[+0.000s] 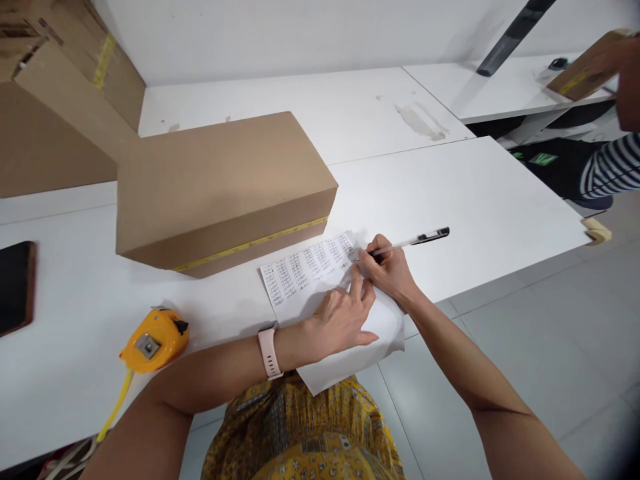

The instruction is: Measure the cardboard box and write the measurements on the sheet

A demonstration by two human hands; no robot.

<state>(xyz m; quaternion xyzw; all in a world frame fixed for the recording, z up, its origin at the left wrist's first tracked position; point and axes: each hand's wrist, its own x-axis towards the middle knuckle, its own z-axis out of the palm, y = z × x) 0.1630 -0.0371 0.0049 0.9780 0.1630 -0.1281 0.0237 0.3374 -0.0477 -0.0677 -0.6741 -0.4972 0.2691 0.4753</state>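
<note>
A white sheet of paper (pixel 290 313) covered in rows of handwritten figures lies at the table's front edge, its lower part hanging over. My right hand (pixel 387 267) grips a pen (pixel 417 240) with a clear barrel and black cap end, its tip at the right side of the writing. Flat on the paper rests my left hand (pixel 345 313), fingers apart, with a pink watch band on the wrist. Just behind the paper sits a closed cardboard box (pixel 225 187) with a yellow measuring tape strip (pixel 250 245) along its front side.
An orange tape measure (pixel 156 340) lies left of my forearm, its yellow blade hanging over the edge. Further left is a dark phone (pixel 16 287). Larger cardboard boxes (pixel 60 133) stand at the back left. Another person in a striped sleeve (pixel 613 167) is at the right, near a box (pixel 583 70).
</note>
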